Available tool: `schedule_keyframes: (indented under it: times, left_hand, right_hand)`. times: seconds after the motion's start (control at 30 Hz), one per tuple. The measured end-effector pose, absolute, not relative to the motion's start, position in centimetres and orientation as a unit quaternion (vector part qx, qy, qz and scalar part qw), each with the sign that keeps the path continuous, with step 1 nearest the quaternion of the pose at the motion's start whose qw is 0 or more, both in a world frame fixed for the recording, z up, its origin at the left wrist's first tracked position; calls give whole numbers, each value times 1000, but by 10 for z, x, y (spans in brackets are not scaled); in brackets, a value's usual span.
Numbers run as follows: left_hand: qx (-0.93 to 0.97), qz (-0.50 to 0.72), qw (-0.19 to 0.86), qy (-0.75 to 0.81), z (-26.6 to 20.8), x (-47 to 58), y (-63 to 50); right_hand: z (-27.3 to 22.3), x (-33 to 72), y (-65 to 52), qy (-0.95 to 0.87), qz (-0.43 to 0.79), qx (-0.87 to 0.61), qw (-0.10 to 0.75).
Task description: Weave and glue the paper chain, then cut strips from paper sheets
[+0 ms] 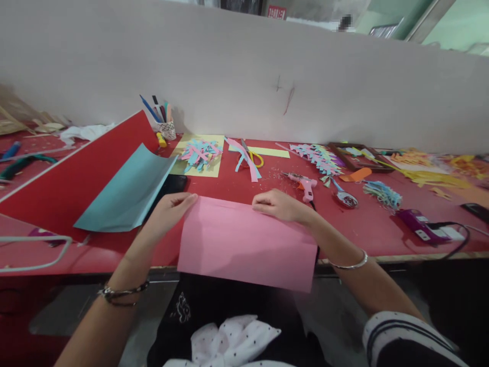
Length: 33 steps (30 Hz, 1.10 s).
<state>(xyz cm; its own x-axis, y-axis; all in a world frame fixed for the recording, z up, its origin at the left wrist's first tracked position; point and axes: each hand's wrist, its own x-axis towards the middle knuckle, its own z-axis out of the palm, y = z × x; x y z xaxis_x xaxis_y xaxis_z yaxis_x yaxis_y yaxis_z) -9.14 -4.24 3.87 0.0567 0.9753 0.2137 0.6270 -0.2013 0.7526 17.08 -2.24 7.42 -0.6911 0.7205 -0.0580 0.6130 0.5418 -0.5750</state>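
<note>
A sheet of pink paper (244, 244) hangs between my hands over the table's front edge and my lap. My left hand (173, 208) pinches its upper left corner. Along the upper edge, right of the middle, the closed fingers of my right hand (278, 205) grip the same sheet. Just left of my left hand, a light blue sheet (126, 196) leans on a large red board (76, 178). Beyond the pink paper lie yellow-handled scissors (255, 158) with pink and blue paper strips (246, 160), and a pink glue gun (303, 184).
A pile of cut paper pieces (201, 154) lies on a yellow sheet (214, 171), near a pen cup (167, 128). Rightward are a fringed paper strip (317, 158), a spoon (346, 198), a purple power strip (420, 227) with cables and a brown tray (376, 165). A white partition (229, 66) stands behind.
</note>
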Motion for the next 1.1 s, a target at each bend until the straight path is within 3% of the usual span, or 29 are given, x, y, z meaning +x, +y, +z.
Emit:
schedule_keyframes:
  times: [0.2, 0.47, 0.7, 0.8, 1.0, 1.07, 1.1]
  left_hand:
    - [841, 283, -49, 459, 35, -65, -45]
    - [920, 182, -123, 326, 28, -38, -43]
    - [925, 156, -85, 335, 22, -75, -40]
    - [879, 219, -6, 424, 19, -110, -41]
    - [788, 299, -3, 538, 24, -132, -51]
    - [786, 312, 54, 531, 23, -116, -53]
    - [780, 321, 134, 520, 20, -107, -53]
  right_hand:
    - [71, 157, -30, -909, 164, -382, -3]
    - [70, 147, -29, -921, 207, -330, 21]
    - [66, 162, -24, -910, 275, -306, 48]
    - [68, 180, -25, -897, 289, -330, 60]
    - [67, 192, -29, -887, 299, -346, 67]
    - [65, 187, -27, -891, 303, -332, 64]
    - [63, 184, -25, -891, 308, -330, 58]
